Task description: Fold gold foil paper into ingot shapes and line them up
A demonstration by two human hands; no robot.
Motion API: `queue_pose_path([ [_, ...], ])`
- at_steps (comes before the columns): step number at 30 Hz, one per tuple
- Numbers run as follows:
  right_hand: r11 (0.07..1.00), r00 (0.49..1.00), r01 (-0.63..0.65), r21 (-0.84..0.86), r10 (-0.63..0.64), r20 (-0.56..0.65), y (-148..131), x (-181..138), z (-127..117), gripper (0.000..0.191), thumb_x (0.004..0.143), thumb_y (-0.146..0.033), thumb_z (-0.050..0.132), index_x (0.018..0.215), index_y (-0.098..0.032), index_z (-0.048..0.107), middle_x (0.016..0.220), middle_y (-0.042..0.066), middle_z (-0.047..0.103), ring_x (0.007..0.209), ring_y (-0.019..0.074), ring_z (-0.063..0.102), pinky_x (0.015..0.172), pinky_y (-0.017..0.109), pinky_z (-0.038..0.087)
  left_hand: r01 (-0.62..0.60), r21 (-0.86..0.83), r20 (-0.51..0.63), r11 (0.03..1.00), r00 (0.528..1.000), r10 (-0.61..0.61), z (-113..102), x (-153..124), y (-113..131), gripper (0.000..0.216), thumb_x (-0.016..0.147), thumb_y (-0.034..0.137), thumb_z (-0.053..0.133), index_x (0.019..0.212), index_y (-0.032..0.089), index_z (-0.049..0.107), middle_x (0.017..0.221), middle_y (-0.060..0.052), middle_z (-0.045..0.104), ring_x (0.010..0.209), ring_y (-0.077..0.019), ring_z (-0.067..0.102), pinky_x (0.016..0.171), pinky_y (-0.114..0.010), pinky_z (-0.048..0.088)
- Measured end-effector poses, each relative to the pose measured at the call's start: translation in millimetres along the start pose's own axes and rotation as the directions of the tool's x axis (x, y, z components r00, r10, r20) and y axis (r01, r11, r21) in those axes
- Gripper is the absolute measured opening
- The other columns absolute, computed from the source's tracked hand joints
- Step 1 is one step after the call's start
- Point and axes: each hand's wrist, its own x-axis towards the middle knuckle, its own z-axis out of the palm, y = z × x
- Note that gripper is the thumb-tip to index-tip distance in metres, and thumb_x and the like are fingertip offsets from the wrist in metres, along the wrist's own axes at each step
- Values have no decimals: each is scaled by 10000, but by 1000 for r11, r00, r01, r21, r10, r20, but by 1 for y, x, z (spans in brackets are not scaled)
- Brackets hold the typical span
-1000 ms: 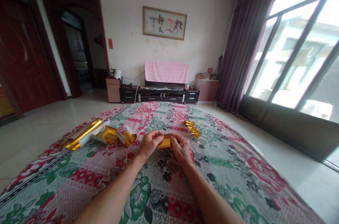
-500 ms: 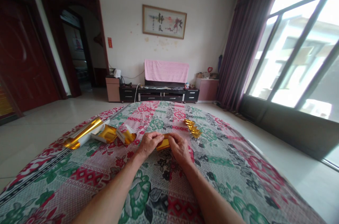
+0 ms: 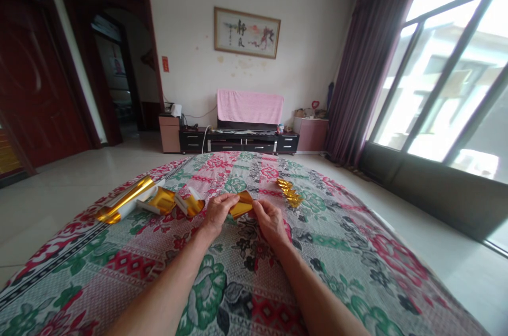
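A small piece of gold foil paper (image 3: pixel 242 206) is pinched between both my hands above the flowered tablecloth (image 3: pixel 246 272). My left hand (image 3: pixel 216 212) grips its left end with curled fingers. My right hand (image 3: pixel 271 221) holds its right end, fingers closed on it. The paper is partly folded and tilts up toward the far side. A row of finished folded gold pieces (image 3: pixel 289 192) lies just beyond my right hand. To the left lie curled gold sheets (image 3: pixel 162 200) and a longer roll of gold foil (image 3: pixel 124 200).
The table is round and covered with a red, green and white cloth. Beyond it is tiled floor (image 3: pixel 63 188), a low black TV cabinet (image 3: pixel 238 141) with a pink cloth, dark wooden doors at left and large windows with curtains at right.
Both hands shifted a little away from me with the gold paper. Its far edge now sticks up between the fingers instead of lying flat.
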Motion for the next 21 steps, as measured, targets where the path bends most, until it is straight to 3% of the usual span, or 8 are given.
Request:
queue_pose_path([
  [8,999,999,-37,32,37,-25,6,2,2,376,780,-479,484,753,-136,635,615,23,623,554,128,555,526,207,437,41,2,-14,999,999,-41,3,-1,1,234,589,370,659,694,162,674,517,30,556,479,-110,469,506,-234,367],
  [14,989,996,-32,141,20,86,-1,1,1,399,797,-473,468,972,-156,637,740,37,659,639,153,601,603,244,482,6,15,-37,1000,999,-6,9,-4,4,239,592,370,670,677,147,681,530,31,573,503,-100,478,508,-218,356],
  [21,994,997,-7,109,-2,74,3,0,0,380,779,-469,500,762,-132,675,631,16,645,566,131,560,551,223,451,40,-82,18,996,999,-39,11,-3,1,270,597,354,675,762,140,689,587,-1,630,554,-134,553,501,-226,385],
])
